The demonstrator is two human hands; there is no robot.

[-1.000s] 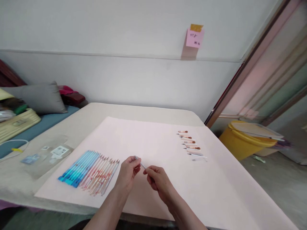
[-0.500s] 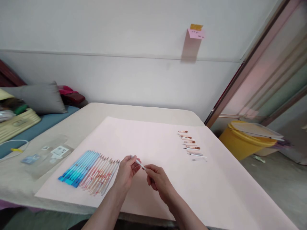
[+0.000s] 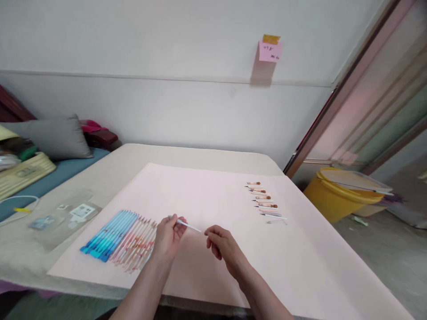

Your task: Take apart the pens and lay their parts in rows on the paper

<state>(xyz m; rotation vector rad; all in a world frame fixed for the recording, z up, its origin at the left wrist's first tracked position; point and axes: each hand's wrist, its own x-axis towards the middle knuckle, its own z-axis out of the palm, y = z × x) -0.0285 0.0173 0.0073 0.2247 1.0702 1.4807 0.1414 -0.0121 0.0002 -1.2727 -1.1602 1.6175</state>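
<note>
Surface: a beige counter (image 3: 110, 171) is standing against a pale wall, and a big pink paper sheet (image 3: 207, 191) is lying flat over most of it.
Left hand: the left hand (image 3: 167, 238) is hovering over the sheet's near part, its thumb and fingertips pressing together around one end of a thin white rod (image 3: 188, 226).
Rod: it is pointing from the left hand towards the right, tilted slightly down, held clear of the paper.
Right hand: the right hand (image 3: 223, 244) is hanging loosely curled and pinching nothing, its fingertips sitting just beside the rod's free end; whether they are touching cannot be told.
Pens: a tight row of pens (image 3: 116, 234), blue ones then pinkish clear ones, is lying just to the left of the left hand.
Small parts: a column of short pen pieces (image 3: 265, 202) is lying well apart, on the sheet's right side.
Around: a pink sticky note (image 3: 270, 50) is hanging on the wall, a yellow bucket (image 3: 328, 195) is standing on the floor to the right, and a grey pillow (image 3: 55, 138) is resting at far left.
</note>
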